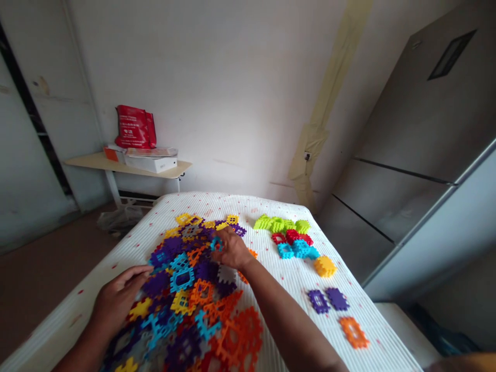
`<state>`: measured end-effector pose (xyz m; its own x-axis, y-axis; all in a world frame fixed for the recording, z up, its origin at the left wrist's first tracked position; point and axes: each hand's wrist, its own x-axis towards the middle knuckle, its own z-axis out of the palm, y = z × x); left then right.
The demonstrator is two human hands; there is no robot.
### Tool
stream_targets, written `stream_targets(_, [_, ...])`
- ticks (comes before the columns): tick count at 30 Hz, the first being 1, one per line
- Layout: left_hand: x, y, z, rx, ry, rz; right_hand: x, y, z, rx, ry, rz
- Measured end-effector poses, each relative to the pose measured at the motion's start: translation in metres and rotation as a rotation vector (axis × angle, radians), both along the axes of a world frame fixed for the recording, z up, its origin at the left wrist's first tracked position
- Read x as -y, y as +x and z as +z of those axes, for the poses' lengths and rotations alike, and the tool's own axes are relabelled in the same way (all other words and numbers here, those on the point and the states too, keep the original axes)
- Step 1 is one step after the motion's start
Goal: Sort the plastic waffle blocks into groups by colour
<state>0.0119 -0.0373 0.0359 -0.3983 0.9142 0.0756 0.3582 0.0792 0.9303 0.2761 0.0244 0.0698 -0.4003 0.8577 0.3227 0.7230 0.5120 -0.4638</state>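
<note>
A big heap of flat plastic interlocking tiles [189, 289] in purple, orange, yellow and blue covers the left half of a white ribbed mattress [294, 279]. My right hand [230, 248] reaches into the far part of the heap, fingers closed round a small blue tile [216, 244]. My left hand [120, 297] rests on the heap's left edge with curled fingers touching purple and yellow tiles; I see nothing gripped in it. To the right lie sorted groups: green tiles [281, 224], red tiles [291, 237], blue tiles [298, 250], a yellow stack [324, 266], two purple tiles [328, 299] and one orange tile [354, 332].
A small beige table [127, 166] against the back wall carries a red bag [135, 127] and a white box. A grey refrigerator [411, 150] stands at the right. Brown floor lies to the left of the mattress.
</note>
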Motion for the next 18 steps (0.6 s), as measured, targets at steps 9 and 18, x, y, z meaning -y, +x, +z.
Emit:
stream_targets(9, [0.002,0.003,0.002,0.014,-0.066,-0.005,0.052,0.112,-0.037,-0.414,-0.223,-0.212])
stream_targets(18, [0.002,0.005,0.007,0.007,-0.121,0.014,0.086,0.127,-0.043,0.034,-0.068,-0.514])
